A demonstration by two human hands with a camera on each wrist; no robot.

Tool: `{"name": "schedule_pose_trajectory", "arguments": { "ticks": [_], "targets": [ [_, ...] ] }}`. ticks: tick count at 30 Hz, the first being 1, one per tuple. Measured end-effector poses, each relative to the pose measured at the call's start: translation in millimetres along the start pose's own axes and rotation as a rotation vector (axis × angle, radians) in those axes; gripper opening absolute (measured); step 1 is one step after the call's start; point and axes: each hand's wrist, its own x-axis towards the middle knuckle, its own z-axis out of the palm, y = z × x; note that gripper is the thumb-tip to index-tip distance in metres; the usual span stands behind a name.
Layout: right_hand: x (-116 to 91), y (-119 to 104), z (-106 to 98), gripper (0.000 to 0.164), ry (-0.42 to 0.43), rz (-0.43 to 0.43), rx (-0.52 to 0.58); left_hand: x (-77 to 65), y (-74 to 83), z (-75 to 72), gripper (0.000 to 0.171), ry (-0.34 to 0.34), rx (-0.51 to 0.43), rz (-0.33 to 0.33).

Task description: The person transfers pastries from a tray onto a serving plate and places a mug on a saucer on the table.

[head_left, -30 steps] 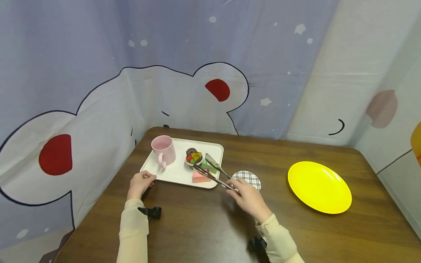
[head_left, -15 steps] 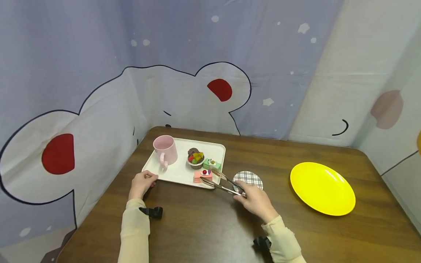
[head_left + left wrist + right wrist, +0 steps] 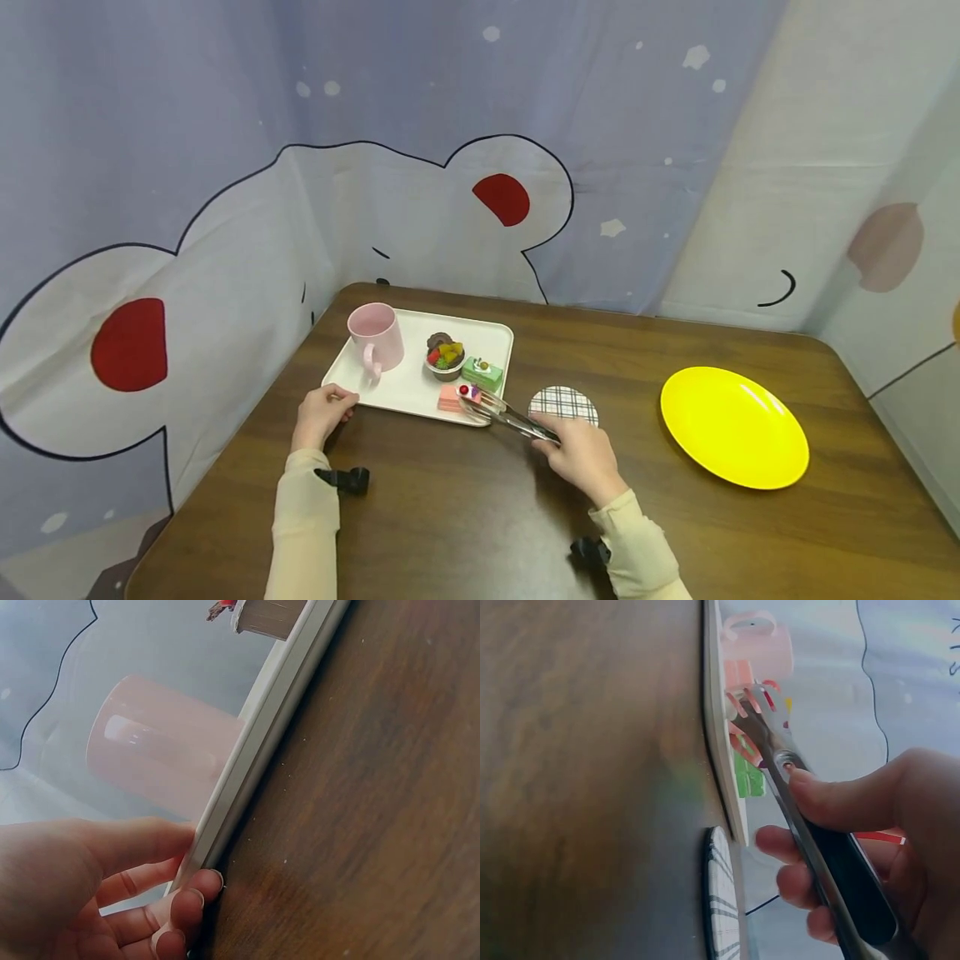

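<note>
My left hand point(image 3: 322, 415) pinches the near left rim of a white tray point(image 3: 411, 398), thumb on top and fingertips below. In my right hand point(image 3: 585, 460) is a pair of metal tongs point(image 3: 810, 840), reaching left over the tray's near right corner. Their tips are at the pink cake slice point(image 3: 448, 399), one on each side as far as can be seen; how firmly they touch it is hidden. Behind that slice lies a green cake slice point(image 3: 482, 373). A chocolate cup with fruit point(image 3: 446, 360) sits left of the green slice. The pink mug point(image 3: 381, 343) stands at the tray's left end.
A round checked coaster point(image 3: 562, 402) lies right of the tray, partly behind my right hand. Farther right is a yellow oval plate point(image 3: 735, 429). The brown wooden table point(image 3: 450, 517) ends at a printed curtain point(image 3: 390, 217) at the back.
The tongs have come down from above the fruit cup and green slice to the pink slice, and their arms have drawn closer together. My left hand stays on the tray rim.
</note>
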Motion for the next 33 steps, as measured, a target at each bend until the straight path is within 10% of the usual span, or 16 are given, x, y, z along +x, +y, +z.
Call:
{"name": "schedule_pose_trajectory", "arguments": {
  "ticks": [17, 33],
  "targets": [
    [-22.5, 27.0, -50.8, 0.037, 0.131, 0.125, 0.063, 0.0, 2.7, -0.3, 0.029, -0.011, -0.015, -0.022],
    [-80.1, 101.7, -89.0, 0.041, 0.166, 0.494, 0.009, -0.2, 0.4, -0.8, 0.031, -0.028, 0.004, -0.027]
  ]
}}
